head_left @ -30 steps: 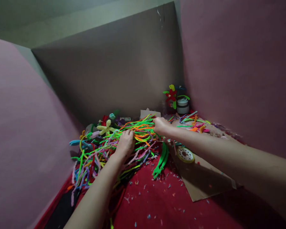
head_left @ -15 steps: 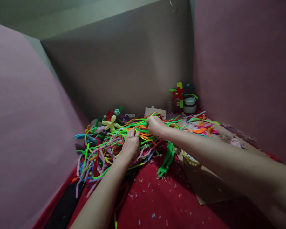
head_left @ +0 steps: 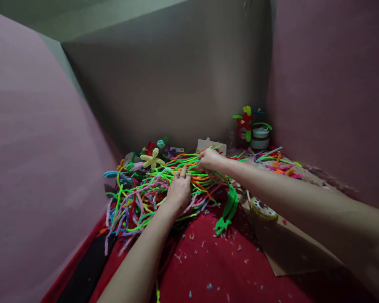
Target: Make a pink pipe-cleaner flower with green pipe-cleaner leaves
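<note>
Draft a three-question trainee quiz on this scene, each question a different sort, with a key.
1. Which thing lies on the cardboard sheet? (a) the yellow-rimmed reel; (b) the pale yellow flower; (c) the long black item.
2. True or false: the left hand lies on the pile of fuzzy stems.
3. Fill in: the bundle left of the reel in the picture, reaching over the red cloth, is ____ in colour.

Key: 1. a; 2. true; 3. green.

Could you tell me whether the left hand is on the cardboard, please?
No, the left hand lies on the pipe cleaners.
</note>
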`<state>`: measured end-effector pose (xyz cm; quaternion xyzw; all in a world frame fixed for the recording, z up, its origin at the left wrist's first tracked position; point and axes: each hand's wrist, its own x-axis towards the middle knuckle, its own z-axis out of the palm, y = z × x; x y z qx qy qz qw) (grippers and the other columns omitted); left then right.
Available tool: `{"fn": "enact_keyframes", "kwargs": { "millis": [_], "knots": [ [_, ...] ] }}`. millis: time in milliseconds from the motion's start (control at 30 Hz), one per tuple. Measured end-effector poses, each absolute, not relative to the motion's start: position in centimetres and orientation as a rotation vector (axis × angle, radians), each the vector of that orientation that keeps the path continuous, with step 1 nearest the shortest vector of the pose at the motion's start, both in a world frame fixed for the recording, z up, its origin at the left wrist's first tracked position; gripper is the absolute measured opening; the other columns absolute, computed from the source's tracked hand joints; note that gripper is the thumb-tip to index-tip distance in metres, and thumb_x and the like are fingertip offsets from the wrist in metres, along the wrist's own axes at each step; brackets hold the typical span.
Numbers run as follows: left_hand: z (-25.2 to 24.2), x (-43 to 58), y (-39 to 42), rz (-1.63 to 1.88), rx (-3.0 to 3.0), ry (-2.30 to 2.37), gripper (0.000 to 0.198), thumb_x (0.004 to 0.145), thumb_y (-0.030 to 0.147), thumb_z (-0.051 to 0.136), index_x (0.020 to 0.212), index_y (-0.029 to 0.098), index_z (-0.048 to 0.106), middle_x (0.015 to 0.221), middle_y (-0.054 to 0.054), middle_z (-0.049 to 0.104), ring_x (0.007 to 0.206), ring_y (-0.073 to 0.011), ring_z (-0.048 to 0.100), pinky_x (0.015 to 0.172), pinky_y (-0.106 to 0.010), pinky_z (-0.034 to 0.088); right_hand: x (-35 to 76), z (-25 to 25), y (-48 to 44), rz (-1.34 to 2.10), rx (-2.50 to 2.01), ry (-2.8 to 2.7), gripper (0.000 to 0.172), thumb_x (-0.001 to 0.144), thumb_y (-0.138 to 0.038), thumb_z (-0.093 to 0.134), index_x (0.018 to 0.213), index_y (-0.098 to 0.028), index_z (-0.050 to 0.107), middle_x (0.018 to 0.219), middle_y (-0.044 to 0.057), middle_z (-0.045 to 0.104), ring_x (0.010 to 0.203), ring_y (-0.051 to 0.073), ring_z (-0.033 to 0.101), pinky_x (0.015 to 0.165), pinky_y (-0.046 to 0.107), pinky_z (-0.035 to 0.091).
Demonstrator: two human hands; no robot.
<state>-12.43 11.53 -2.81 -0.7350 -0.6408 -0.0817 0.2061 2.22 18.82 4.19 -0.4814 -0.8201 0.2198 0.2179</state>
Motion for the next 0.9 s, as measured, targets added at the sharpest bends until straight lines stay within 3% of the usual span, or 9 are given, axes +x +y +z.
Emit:
{"fn": "enact_keyframes", "kwargs": {
  "millis": [233,400,500,667,767,900],
  "knots": [
    [-3.4,-12.8,11.9,-0.220,-2.048,-1.795,0.031,0.078,0.012,0.042,0.105,0.012,0.055,0.129,-0.020,0.045,0.110,-0.0307,0.044,0.091,-0.045,0.037,5.9,7.5,19.4,0.841,-1.217,-2.078,0.011,0.070,-0.016,0.060,0.076,-0.013,0.068,0.049,-0.002,0.050,0.039,0.006,0.033,0.041,0.022,0.027],
    [-3.5,-13.2,12.4,-0.231,-2.077,-1.775,0.030,0.076,0.012,0.044,0.104,0.012,0.056,0.125,-0.020,0.046,0.106,-0.0302,0.044,0.091,-0.046,0.036,9.4,9.9,18.9,1.020,-1.160,-1.895,0.008,0.072,-0.012,0.060,0.065,-0.012,0.064,0.045,-0.002,0.047,0.037,0.004,0.030,0.041,0.021,0.021],
    [-3.7,-13.3,12.7,-0.235,-2.076,-1.781,0.031,0.075,0.011,0.045,0.104,0.014,0.056,0.122,-0.018,0.049,0.104,-0.0295,0.046,0.090,-0.046,0.036,10.7,10.6,17.9,0.920,-1.244,-1.951,0.010,0.073,-0.012,0.059,0.065,-0.012,0.064,0.044,-0.002,0.047,0.036,0.003,0.029,0.041,0.021,0.021],
    [-3.7,-13.0,12.8,-0.213,-2.027,-1.811,0.026,0.078,0.011,0.046,0.101,0.014,0.058,0.120,-0.018,0.051,0.104,-0.0291,0.048,0.088,-0.045,0.038,9.0,8.8,16.0,0.765,-1.260,-2.138,0.013,0.075,-0.015,0.059,0.084,-0.014,0.067,0.055,-0.002,0.055,0.044,0.006,0.043,0.045,0.020,0.032],
    [-3.6,-12.7,12.5,-0.189,-1.994,-1.822,0.024,0.083,0.018,0.049,0.106,0.013,0.056,0.122,-0.015,0.050,0.106,-0.0260,0.050,0.088,-0.044,0.041,6.6,6.8,15.3,0.735,-1.379,-2.219,0.012,0.075,-0.020,0.061,0.075,-0.010,0.068,0.058,0.003,0.058,0.052,0.011,0.052,0.048,0.022,0.036],
    [-3.2,-12.4,12.3,-0.158,-1.978,-1.842,0.033,0.085,0.031,0.052,0.114,0.016,0.053,0.119,-0.009,0.053,0.101,-0.0216,0.055,0.084,-0.044,0.047,3.4,4.6,15.3,0.672,-1.502,-2.296,0.023,0.078,-0.028,0.063,0.092,-0.009,0.062,0.090,0.008,0.062,0.082,0.019,0.060,0.068,0.030,0.048]
  ]
}}
